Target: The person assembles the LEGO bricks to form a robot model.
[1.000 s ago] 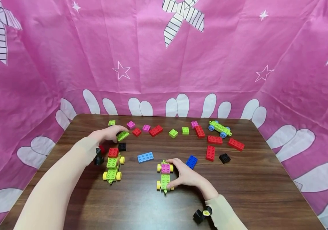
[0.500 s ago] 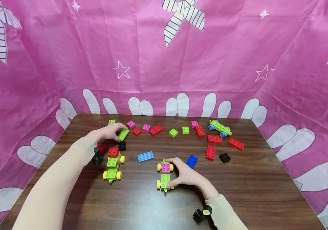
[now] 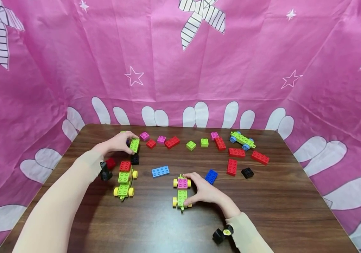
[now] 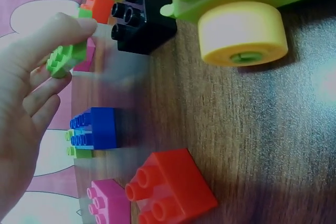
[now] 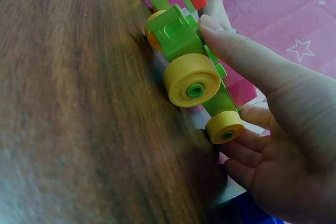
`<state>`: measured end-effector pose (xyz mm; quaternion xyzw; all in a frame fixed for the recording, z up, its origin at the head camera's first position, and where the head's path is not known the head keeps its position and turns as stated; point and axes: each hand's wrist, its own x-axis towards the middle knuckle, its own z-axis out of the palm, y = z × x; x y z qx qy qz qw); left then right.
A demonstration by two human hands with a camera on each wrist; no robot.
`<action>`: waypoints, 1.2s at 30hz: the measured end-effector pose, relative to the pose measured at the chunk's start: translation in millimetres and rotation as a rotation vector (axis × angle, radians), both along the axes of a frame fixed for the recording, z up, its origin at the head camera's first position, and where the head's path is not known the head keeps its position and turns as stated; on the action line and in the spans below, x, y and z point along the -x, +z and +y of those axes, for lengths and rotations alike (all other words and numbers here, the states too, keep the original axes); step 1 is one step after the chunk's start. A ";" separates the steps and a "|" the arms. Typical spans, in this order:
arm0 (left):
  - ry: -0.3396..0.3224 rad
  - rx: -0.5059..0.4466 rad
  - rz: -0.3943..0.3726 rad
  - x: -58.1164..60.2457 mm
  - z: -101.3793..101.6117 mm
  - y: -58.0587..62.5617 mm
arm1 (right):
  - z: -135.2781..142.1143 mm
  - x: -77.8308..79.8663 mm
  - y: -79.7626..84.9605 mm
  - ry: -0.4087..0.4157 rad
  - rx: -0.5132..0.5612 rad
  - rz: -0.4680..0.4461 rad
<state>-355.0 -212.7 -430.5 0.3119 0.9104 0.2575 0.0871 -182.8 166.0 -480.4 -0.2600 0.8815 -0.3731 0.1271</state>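
My left hand pinches a lime green building brick between thumb and fingers, at the back left of the table. In the left wrist view, the thumb lies across one side of that brick. Just in front of it sits a black brick. My right hand grips a lime green toy car base with yellow wheels, thumb at its near end and fingers at its far end. A pink brick sits on this base. In the right wrist view, the yellow wheels show close to the tabletop.
A second yellow-wheeled car carries green and red bricks at left. Light blue and dark blue bricks lie mid-table. Several red, pink and green bricks are scattered behind. A blue-wheeled car base stands back right.
The left hand has shifted slightly back and left, turning the green brick from a slant to pointing nearly straight away from me. The right hand and its car base stay put.
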 end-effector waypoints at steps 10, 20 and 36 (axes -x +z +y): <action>0.053 -0.077 0.020 -9.6 -1.7 17.5 | 0.7 -0.6 -0.7 -0.005 0.001 -0.015; 0.053 -0.149 0.086 -29.9 18.3 42.4 | 2.5 0.2 -1.4 -0.016 0.019 -0.022; 0.075 -0.277 0.164 -88.6 82.2 34.7 | 0.7 -1.4 1.8 -0.016 0.019 -0.039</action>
